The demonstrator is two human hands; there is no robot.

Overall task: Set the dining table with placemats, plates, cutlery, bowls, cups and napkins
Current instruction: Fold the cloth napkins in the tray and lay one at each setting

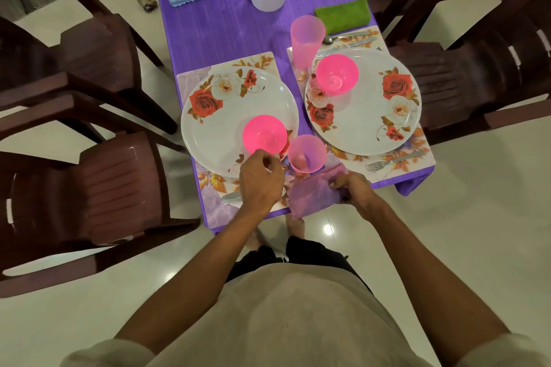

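Your right hand [354, 189] pinches the purple napkin [314, 194] at the table's near edge, lower centre of the frame; your left hand [261, 180] hovers over the cutlery with fingers loosely curled, and I cannot tell whether it grips anything. Lay the napkin flat beside the near plate [214, 134], fully on the table and clear of the cup [307, 153]. Both pink bowls and both cups appear empty.

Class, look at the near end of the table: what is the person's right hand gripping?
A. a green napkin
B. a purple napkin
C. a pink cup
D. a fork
B: the right hand pinches the purple napkin at the table's near edge, while the green napkin, fork and near pink cup lie or stand untouched by it.
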